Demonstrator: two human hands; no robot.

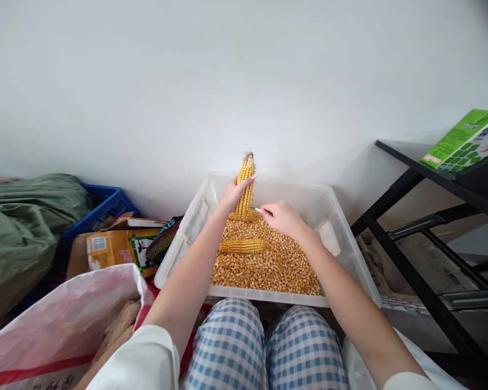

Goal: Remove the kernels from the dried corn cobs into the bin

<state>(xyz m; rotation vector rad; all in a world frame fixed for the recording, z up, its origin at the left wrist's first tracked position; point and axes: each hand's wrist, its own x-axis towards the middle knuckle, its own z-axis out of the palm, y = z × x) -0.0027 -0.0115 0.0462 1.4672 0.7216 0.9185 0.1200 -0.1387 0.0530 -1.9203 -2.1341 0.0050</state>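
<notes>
Above a clear plastic bin (268, 297), my left hand (233, 195) is wrapped round an ear of corn (246, 187), held upright with its tip up and dry silk on top. My right hand (282, 216) is closed on a thin tool (255, 209) with a slim shaft, whose kind is too small to make out; its end is at the lower right side of the ear. Loose corn kernels (268, 269) cover the bottom of the bin. Another ear of corn (243, 246) lies sideways on them, below the held one.
Left of the bin, an open white-and-red sack (36, 319) holds cobs. Behind it are a yellow carton (109, 246), a blue crate (106, 203) and a green cloth (28, 222). At right stands a black metal frame (410, 265) bearing a green box (463, 138). A white wall (244, 81) rises behind.
</notes>
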